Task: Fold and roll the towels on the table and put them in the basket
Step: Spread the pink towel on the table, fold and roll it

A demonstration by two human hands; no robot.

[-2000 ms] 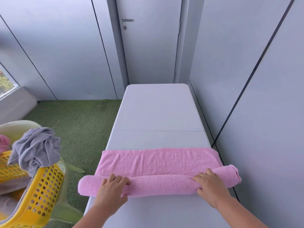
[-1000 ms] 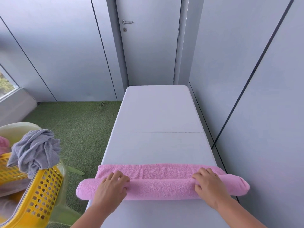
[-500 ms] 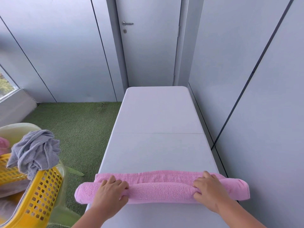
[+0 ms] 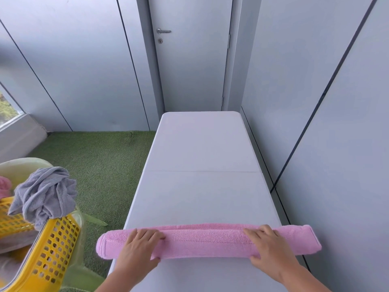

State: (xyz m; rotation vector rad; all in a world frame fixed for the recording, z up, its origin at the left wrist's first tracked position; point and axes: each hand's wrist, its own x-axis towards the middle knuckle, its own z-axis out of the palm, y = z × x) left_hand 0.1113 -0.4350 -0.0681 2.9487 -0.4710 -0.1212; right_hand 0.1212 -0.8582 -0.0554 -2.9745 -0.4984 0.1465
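Note:
A pink towel (image 4: 206,241) lies as a long, nearly complete roll across the near end of the white table (image 4: 202,197). Both of its ends stick out past the table's sides, and only a thin strip of its far edge shows along the roll. My left hand (image 4: 136,247) grips the left part of the roll, fingers curled over the top and thumb on the near side. My right hand (image 4: 269,247) holds the right part the same way. The yellow basket (image 4: 52,245) stands at the lower left, off the table.
A crumpled grey towel (image 4: 46,194) hangs over the basket's rim, with a bit of pink cloth (image 4: 4,186) behind it. The basket sits on a pale green plastic seat (image 4: 84,277). Green turf lies to the left; a grey wall runs close along the table's right side.
The flat part of the pink towel beyond the roll has been wound in. The roll is thicker, and both hands stayed on it.

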